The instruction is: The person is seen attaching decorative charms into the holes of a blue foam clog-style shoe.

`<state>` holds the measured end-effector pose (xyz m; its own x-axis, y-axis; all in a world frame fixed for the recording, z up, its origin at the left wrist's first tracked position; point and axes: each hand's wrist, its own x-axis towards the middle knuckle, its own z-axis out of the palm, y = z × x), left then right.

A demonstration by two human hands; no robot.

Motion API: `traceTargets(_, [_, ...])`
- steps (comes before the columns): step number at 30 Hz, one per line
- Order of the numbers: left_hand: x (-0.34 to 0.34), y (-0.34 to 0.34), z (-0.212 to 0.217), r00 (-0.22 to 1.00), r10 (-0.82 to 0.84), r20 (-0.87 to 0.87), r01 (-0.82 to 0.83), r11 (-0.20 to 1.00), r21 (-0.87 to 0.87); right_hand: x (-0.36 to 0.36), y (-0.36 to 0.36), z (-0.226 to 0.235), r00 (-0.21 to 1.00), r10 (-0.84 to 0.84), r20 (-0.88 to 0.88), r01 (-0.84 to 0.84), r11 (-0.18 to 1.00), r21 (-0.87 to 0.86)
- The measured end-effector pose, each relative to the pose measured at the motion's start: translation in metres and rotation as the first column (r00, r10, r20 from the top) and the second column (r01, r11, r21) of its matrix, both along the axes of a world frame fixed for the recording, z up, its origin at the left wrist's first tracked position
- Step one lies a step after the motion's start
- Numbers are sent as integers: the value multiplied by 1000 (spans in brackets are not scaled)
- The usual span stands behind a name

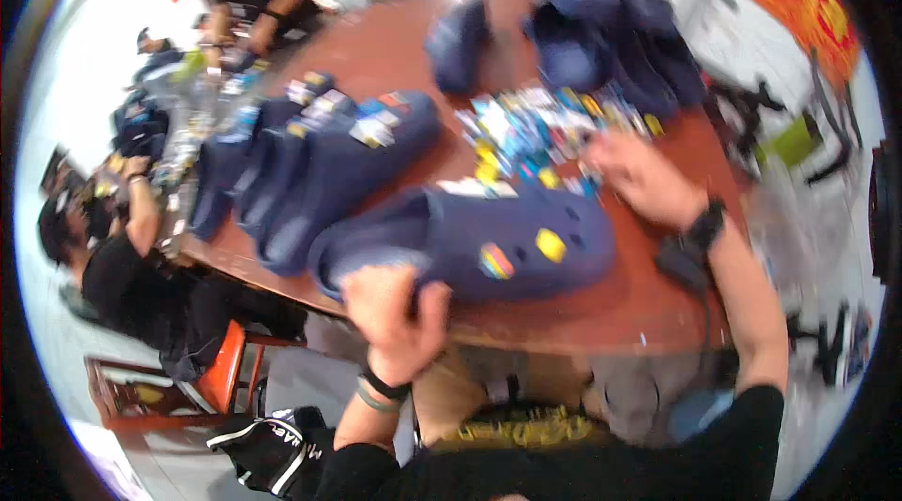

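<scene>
A navy foam clog [526, 238] lies on its side along the table's near edge, toe to the right. Two charms, a yellow one [551, 246] and a rainbow-coloured one [496, 262], sit on its upper. My left hand [395, 313] grips the clog at its heel end, thumb raised. Beyond the toe, my right hand [639, 177] is at the near right edge of a heap of small colourful packets [540, 130]. Its fingers are curled together and blurred; whatever is between them is hidden.
More navy clogs [348, 163] stand in a row at left, packets on top. Others [573, 50] are stacked at the far right, one [458, 46] alone beside them. Two people [141, 285] work around the brown table [376, 41]. A black device [686, 262] hangs by my right wrist.
</scene>
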<state>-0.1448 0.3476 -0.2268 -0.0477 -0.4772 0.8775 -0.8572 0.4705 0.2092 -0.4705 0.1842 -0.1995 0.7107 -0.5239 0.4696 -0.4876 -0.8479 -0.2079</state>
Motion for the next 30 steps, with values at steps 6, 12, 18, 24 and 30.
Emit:
traceTargets(6, [-7, 6, 2, 991, -123, -48, 125, 991, 40, -9, 23, -14, 985, -166, -37, 170, 969, 182])
traceTargets(12, [-7, 12, 1, 991, -116, -64, 117, 993, 20, -8, 22, -19, 974, -224, 16, 216, 955, 205])
traceTargets(18, [-6, 0, 3, 996, -85, -26, 85, 996, -3, 16, 30, 16, 875, -340, 346, 165, 879, 447])
traceTargets(24, [3, 0, -13, 992, -123, -2, 122, 990, -72, 62, 53, 36, 889, -211, 406, -187, 643, 743])
traceTargets(30, [-3, 4, -13, 993, -114, 19, 114, 993, -15, 72, 51, 11, 776, -308, 550, -209, 698, 685])
